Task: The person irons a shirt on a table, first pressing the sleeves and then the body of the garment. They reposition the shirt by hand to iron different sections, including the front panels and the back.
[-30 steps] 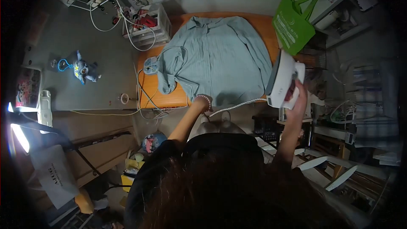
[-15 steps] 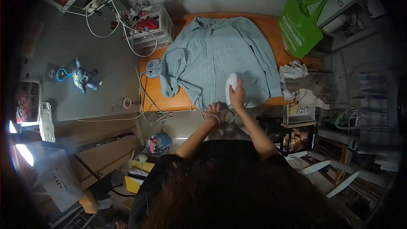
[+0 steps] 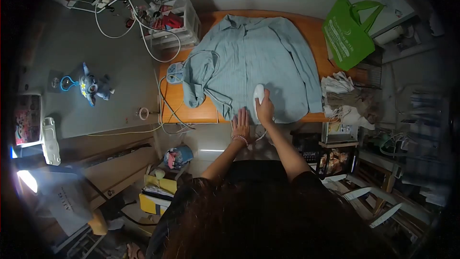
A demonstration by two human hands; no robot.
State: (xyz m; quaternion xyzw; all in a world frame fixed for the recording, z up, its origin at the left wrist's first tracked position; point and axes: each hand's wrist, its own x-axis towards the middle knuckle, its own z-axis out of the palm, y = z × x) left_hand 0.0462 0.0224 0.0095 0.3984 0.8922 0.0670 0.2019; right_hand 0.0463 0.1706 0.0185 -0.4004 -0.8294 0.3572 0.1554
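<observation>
A light blue-green long-sleeved shirt [image 3: 261,60] lies spread, front up, on the orange wooden table [image 3: 211,19], its collar at the far side. My right hand [image 3: 265,111] is wrapped round a small white handheld iron [image 3: 259,95], which rests on the lower part of the shirt, just right of the button placket. A pale cord runs down from the iron beside my wrist. Flat on the shirt's lower hem, left of the iron, lies my left hand [image 3: 241,125] with its fingers stretched out; a beaded bracelet circles that wrist. The iron's underside is hidden.
A power strip [image 3: 175,73] with cables sits left of the shirt's bent sleeve. Behind it stands a clear plastic drawer box [image 3: 184,26]. On the right are a green bag [image 3: 347,33] and crumpled white cloths [image 3: 338,84]. A plush toy [image 3: 91,86] hangs at left.
My left hand has flattened on the hem, with its fingers now stretched forward. The iron in my right hand has shifted slightly left, closer to the placket. The whole view has tilted a little.
</observation>
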